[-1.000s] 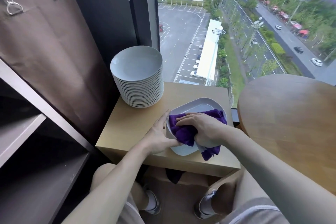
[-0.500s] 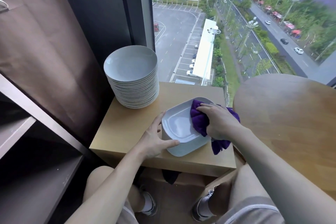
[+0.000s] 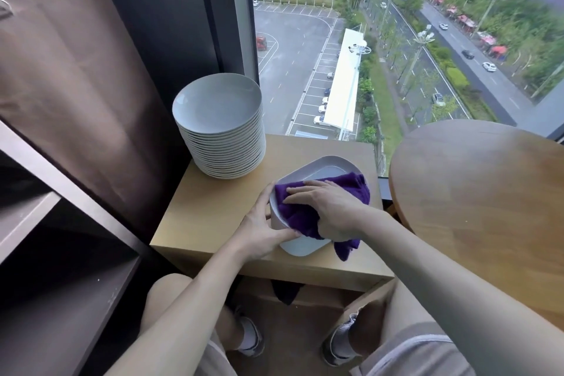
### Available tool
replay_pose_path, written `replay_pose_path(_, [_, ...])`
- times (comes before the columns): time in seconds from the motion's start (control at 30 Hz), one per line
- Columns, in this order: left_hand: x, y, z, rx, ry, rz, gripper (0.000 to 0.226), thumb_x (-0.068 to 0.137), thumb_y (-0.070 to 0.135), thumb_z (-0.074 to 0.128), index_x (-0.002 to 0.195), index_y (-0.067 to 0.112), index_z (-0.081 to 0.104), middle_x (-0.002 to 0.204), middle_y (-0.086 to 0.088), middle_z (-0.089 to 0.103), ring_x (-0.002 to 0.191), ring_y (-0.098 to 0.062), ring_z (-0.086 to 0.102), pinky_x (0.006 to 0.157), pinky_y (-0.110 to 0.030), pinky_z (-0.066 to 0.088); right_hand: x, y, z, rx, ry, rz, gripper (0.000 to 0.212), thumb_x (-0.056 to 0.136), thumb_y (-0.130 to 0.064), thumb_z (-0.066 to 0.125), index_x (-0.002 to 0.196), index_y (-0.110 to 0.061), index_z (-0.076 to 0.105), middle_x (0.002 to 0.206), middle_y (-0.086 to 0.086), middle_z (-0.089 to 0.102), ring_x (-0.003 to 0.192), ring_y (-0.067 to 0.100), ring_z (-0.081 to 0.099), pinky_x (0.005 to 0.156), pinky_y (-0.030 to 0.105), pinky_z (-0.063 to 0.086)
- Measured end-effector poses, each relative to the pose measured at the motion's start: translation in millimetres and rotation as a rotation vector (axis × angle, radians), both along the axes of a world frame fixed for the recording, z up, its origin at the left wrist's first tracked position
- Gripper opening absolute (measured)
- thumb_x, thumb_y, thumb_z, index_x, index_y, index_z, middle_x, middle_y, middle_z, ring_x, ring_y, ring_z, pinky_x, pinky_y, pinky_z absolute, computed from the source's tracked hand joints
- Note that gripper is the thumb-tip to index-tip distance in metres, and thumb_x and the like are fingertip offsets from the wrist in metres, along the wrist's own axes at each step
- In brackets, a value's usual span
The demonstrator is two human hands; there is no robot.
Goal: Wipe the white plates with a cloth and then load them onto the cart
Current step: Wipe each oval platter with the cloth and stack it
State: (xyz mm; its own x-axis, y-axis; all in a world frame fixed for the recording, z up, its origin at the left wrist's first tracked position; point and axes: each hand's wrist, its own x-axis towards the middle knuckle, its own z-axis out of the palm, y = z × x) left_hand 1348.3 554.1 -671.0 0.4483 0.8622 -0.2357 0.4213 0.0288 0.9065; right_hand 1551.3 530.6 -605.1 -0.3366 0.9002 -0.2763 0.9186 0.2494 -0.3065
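While the left hand [image 3: 259, 233] grips the plate [image 3: 320, 165], the right hand [image 3: 334, 209] presses flat, slightly spread fingers [image 3: 300, 198] onto the cloth [image 3: 297, 218].

A rounded-square white ceramic plate [image 3: 305, 246] is tilting away at the light wooden stand's [image 3: 207, 217] near edge, a crumpled purple cloth [image 3: 293, 210] lying across it. A tall stack of round white plates [image 3: 219, 119] is standing behind-left.

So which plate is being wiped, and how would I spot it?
Find the small square wooden table at the window, left of the round table. A tall stack of round plates stands at its far left corner; the wiped plate lies nearer the front. It alone is rounded-square, with a purple cloth pressed into it.
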Motion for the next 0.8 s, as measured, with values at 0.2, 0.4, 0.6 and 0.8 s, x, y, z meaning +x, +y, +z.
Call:
replay_pose_path(0.2, [0.9,1.1,6.4,-0.032,0.037,-0.042,0.12,0.078,0.033,0.091,0.163,0.044,0.007,0.151,0.017,0.045,0.135,-0.005,0.046,0.096,-0.004,0.04,13.1,-13.5,14.3,-0.063,-0.055,0.005,0.081,0.076,-0.001,0.063,0.149,-0.035,0.049,0.155,-0.015,0.045,0.144,0.016,0.038,0.113,0.035,0.036])
replay_pose_path(0.4, [1.7,5.0,7.5,-0.024,0.059,-0.037,0.116,0.081,0.022,0.088,0.164,0.038,0.008,0.148,0.019,0.041,0.127,-0.002,0.046,0.094,-0.004,0.036,40.1,-27.2,19.7,-0.074,-0.093,-0.162,0.078,0.074,0.003,0.056,0.142,-0.037,0.053,0.141,-0.014,0.057,0.124,0.022,0.054,0.091,0.04,0.053])
replay_pose_path(0.6, [3.2,6.6,6.4,-0.041,0.064,-0.031,0.116,0.081,0.021,0.089,0.163,0.039,0.009,0.139,0.024,0.039,0.126,-0.004,0.046,0.079,0.006,0.036,57.8,-4.1,21.2,-0.046,-0.099,-0.368,0.054,0.072,0.002,0.052,0.121,-0.017,0.065,0.115,0.006,0.064,0.103,0.029,0.058,0.084,0.045,0.056])
replay_pose_path(0.8, [3.9,3.1,4.1,-0.048,0.041,-0.003,0.117,0.081,0.023,0.089,0.163,0.041,0.008,0.141,0.02,0.04,0.132,-0.005,0.044,0.101,-0.017,0.036,45.3,21.5,4.6,0.016,-0.121,-0.392,0.05,0.081,-0.009,0.055,0.13,-0.019,0.057,0.142,0.002,0.053,0.129,0.03,0.045,0.108,0.041,0.039])
